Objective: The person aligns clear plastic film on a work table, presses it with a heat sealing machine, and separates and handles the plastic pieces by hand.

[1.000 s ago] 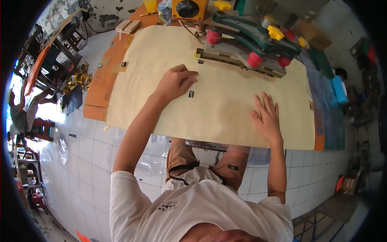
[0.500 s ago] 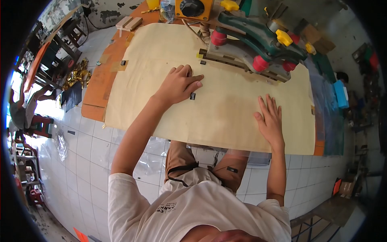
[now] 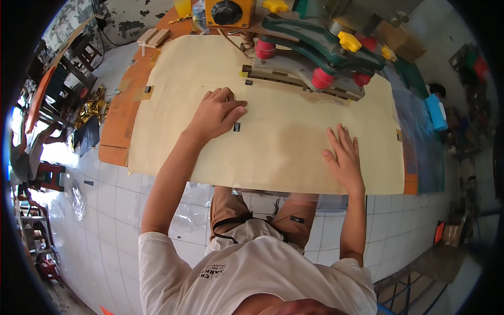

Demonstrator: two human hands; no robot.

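A large pale yellow sheet [image 3: 273, 152] lies on the orange table. My left hand [image 3: 215, 113] rests on its left-centre part, closed, with the thumb and index finger close together; whatever is between them, if anything, cannot be made out. Just below the thumb is a small black piece [image 3: 237, 127]. A second small dark piece [image 3: 249, 82] sits by the lower edge of the green clamping device [image 3: 315, 50], which has red and yellow knobs. My right hand [image 3: 344, 157] lies flat and open on the right part of the sheet, holding nothing.
An orange box with a black dial [image 3: 227, 12] stands behind the sheet. Wooden blocks [image 3: 153, 37] sit at the table's back left. Transparent plastic [image 3: 415, 123] covers the right side. A person's limb and a red stool [image 3: 51, 176] appear at the far left.
The view has shifted, so the sheet and clamping device appear farther left. My left hand's fingers are more curled than a second ago. My right hand stays flat on the sheet.
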